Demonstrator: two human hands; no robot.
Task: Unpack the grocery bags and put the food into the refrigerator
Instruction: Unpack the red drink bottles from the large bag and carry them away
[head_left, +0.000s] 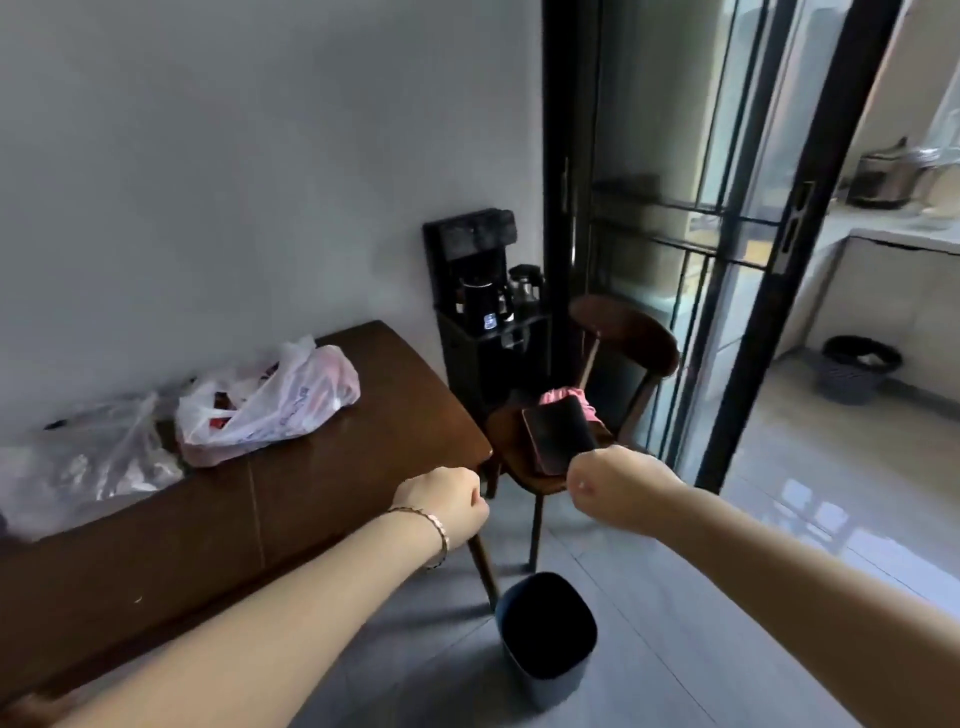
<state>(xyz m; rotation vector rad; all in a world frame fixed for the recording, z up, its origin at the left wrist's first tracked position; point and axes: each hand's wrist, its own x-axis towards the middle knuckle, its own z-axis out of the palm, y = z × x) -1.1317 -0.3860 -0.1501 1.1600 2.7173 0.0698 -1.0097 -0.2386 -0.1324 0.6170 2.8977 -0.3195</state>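
Note:
Two grocery bags lie on the dark wooden table (363, 467) by the wall. One is a white plastic bag (270, 410) with red and pink contents; the other is a clear plastic bag (88, 467) at the far left. My left hand (447, 504), with a bracelet on the wrist, is curled into a fist over the table's right corner and holds nothing that I can see. My right hand (613, 491) grips the lower end of a dark phone in a pink case (558, 434) above the chair seat. No refrigerator is in view.
A wooden chair (628, 338) with a pink cloth on it stands right of the table. A blue bin (545, 631) sits on the floor below my hands. A black drinks stand (483, 312) is against the wall. The sliding glass door (675, 234) opens to a kitchen with a dark basket (857, 369).

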